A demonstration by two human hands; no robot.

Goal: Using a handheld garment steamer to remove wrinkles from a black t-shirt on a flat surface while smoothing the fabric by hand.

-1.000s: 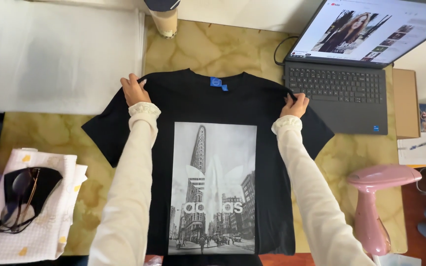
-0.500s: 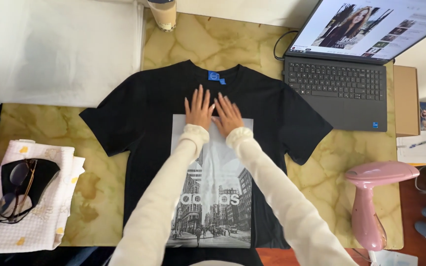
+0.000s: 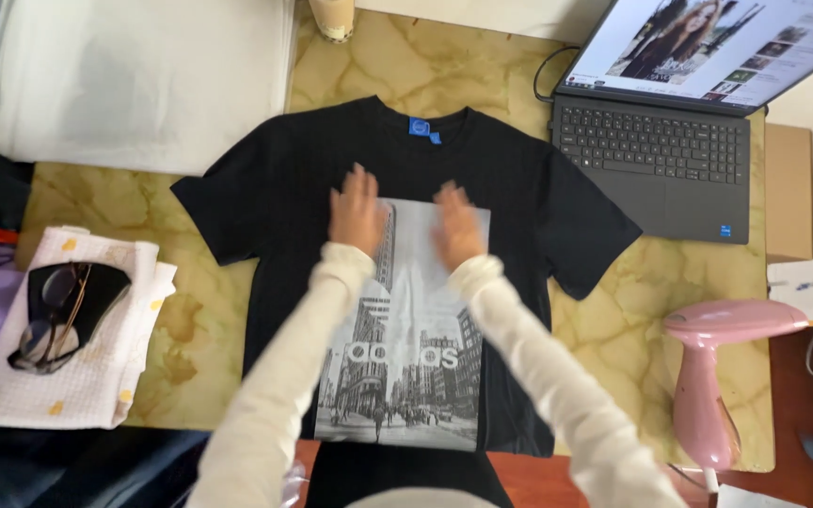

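A black t-shirt (image 3: 284, 188) with a grey city photo print lies flat, front up, on a marbled table top (image 3: 482, 75). My left hand (image 3: 357, 211) presses flat on the shirt at the print's upper left corner. Palm down on the print's upper right part is my right hand (image 3: 456, 225). Both hands are blurred, fingers spread, holding nothing. Cream sleeves cover both my arms.
An open laptop (image 3: 656, 155) sits at the back right, touching the shirt's sleeve. A pink handheld steamer (image 3: 708, 376) stands at the right front. Folded white cloth (image 3: 134, 80) lies back left. A patterned towel (image 3: 96, 376) carries glasses on a dark pouch (image 3: 63, 306).
My hands left the shirt's shoulders, met at the chest, and have now slid apart and slightly down over the print. The shirt lies where it was.
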